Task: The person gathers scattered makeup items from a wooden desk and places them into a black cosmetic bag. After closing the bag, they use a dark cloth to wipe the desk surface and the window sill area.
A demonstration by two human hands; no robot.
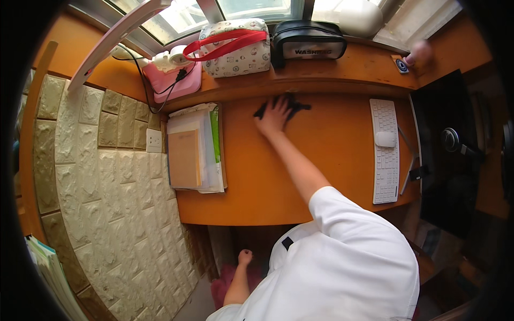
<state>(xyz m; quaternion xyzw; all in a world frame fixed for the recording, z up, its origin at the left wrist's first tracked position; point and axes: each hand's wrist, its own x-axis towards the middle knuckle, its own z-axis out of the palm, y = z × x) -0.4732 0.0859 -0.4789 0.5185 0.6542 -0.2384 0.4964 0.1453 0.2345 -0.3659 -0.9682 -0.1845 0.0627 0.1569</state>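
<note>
On the far part of the orange-brown desk (pixel 326 155), my right hand (pixel 275 115) lies flat with its fingers spread. Under it is a crumpled black cloth (pixel 300 107), pressed against the desktop and sticking out on both sides of the hand. The hand covers the cloth's middle. My left hand (pixel 245 257) hangs below the desk's front edge, curled into a fist beside my body, and nothing shows in it.
Papers and folders (pixel 184 155) are stacked at the desk's left. A white keyboard (pixel 384 176) with a mouse (pixel 385 139) lies right, before a dark monitor (pixel 444 150). The back ledge holds a patterned bag (pixel 235 56), a black wash bag (pixel 309 43) and a pink box (pixel 187 80).
</note>
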